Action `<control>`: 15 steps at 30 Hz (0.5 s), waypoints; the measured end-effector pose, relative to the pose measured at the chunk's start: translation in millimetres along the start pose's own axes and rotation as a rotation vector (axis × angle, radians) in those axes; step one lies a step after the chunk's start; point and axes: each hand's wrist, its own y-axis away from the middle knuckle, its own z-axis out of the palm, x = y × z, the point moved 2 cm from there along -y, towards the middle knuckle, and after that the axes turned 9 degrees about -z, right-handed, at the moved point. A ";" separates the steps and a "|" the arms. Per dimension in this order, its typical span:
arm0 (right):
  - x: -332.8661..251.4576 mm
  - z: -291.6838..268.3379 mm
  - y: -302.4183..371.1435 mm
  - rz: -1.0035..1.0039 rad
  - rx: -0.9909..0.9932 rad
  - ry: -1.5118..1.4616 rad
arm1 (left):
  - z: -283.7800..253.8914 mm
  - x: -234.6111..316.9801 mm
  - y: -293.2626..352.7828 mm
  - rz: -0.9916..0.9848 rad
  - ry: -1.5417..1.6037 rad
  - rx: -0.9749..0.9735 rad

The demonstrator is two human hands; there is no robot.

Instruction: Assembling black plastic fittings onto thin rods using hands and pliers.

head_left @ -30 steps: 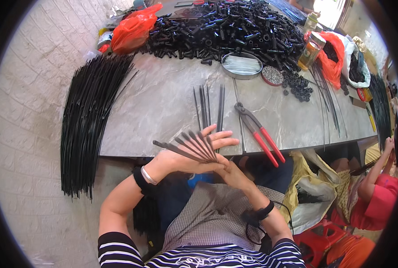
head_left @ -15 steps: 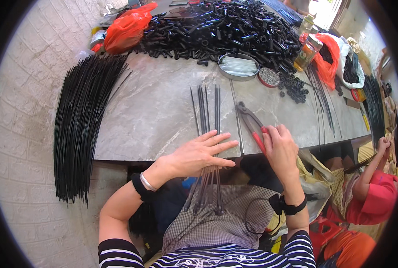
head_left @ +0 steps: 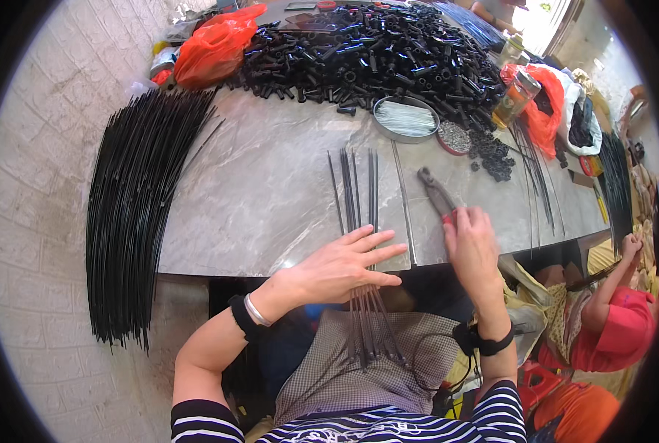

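My left hand (head_left: 340, 267) lies flat with its fingers spread across a few thin black rods (head_left: 349, 193) at the table's front edge. The rods' far ends fan out over the tabletop. Their near ends, with small knobs, hang over the checked apron (head_left: 315, 354) on my lap. To the right, my right hand (head_left: 476, 247) is closed on the red handles of a pair of pliers (head_left: 437, 195). The pliers' dark jaws point away from me over the table, apart from the rods. My right fingers are slightly blurred and hide most of the handles.
A thick bundle of black rods (head_left: 134, 221) overhangs the left edge. At the back lies a heap of black tubular parts (head_left: 374, 55). Near it are a round tin (head_left: 407, 136) of pale sticks, small black nuts (head_left: 492, 156) and a glass jar (head_left: 514, 100). Another person (head_left: 617, 317) sits at right.
The view has shifted slightly. My right hand has moved along the pliers, and less of the red handles shows. My left hand stays spread on the rods.
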 end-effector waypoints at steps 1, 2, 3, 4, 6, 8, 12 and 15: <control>1.2 -1.5 -10.6 -0.035 0.086 0.044 | -0.4 -0.7 0.3 0.005 -0.008 0.000; 1.8 -2.8 -20.5 -0.069 0.173 0.087 | -0.8 -1.5 1.6 0.000 -0.011 0.000; -1.6 -3.4 -29.9 -0.069 0.177 0.089 | -1.4 -1.5 1.5 0.001 -0.014 -0.002; -12.2 0.3 -39.9 -0.069 0.128 -0.121 | -0.9 -1.4 1.5 0.002 -0.016 -0.005; -40.3 12.5 -55.9 -0.086 0.032 -0.358 | -1.2 -0.4 1.4 0.005 -0.018 -0.004; -66.6 20.6 -67.3 -0.102 -0.002 -0.380 | -3.7 0.2 -1.3 0.014 -0.028 -0.002; -103.6 27.5 -75.7 -0.127 -0.065 -0.330 | -3.8 0.2 6.3 0.017 0.014 0.005; -112.4 31.9 -77.3 -0.126 -0.088 -0.292 | 2.8 -0.2 8.4 0.020 0.039 0.008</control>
